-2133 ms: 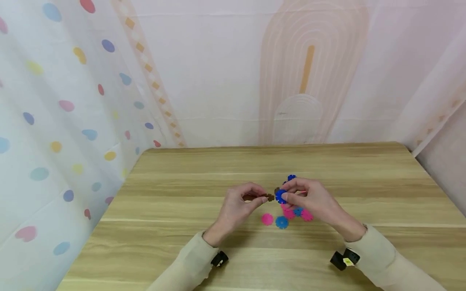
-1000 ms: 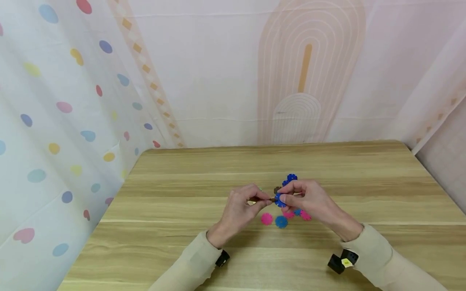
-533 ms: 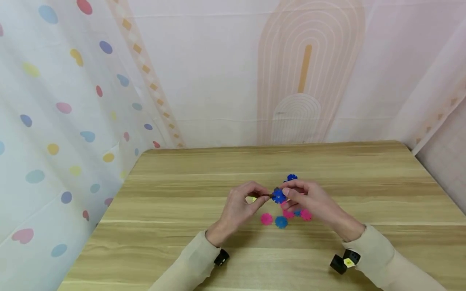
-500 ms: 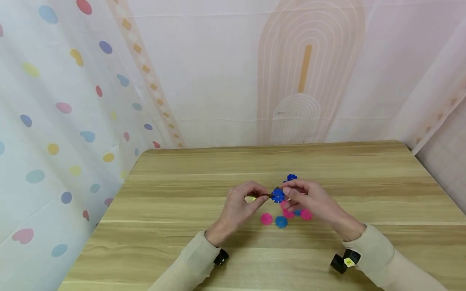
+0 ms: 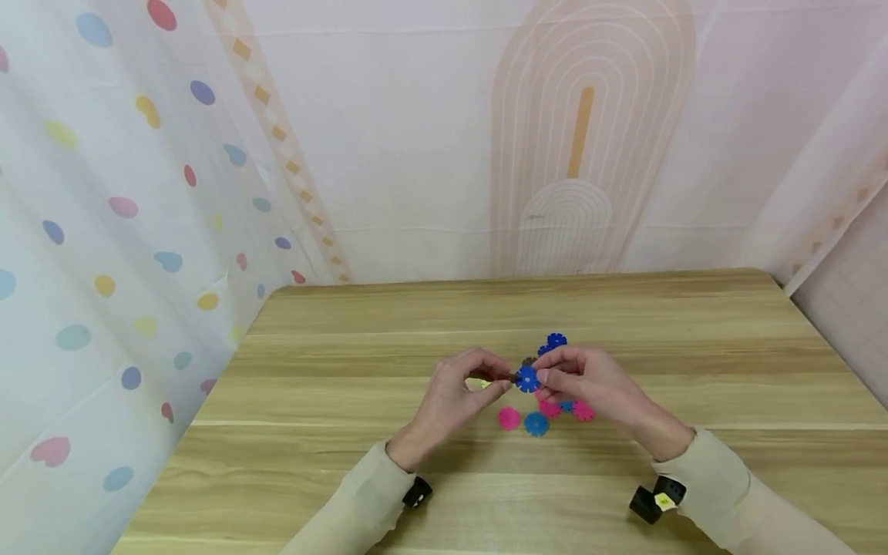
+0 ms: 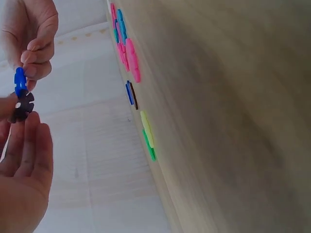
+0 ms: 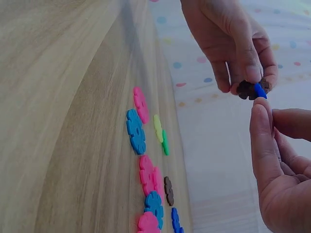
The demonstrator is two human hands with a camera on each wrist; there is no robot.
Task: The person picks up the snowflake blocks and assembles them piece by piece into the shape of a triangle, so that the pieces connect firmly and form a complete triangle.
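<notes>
A brown disc [image 5: 512,377] pinched in the left hand [image 5: 449,399] is being slotted into a blue disc [image 5: 528,378] pinched in the right hand [image 5: 595,385], while loose discs [image 5: 536,423] at 6 o'clock on the surface [image 5: 333,370] are left unjoined.

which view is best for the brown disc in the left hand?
Left wrist: the brown disc shows its notched face between the left hand and right hand, meeting the blue disc. In the right wrist view it is half hidden by fingers; in the head view, barely a speck.
</notes>
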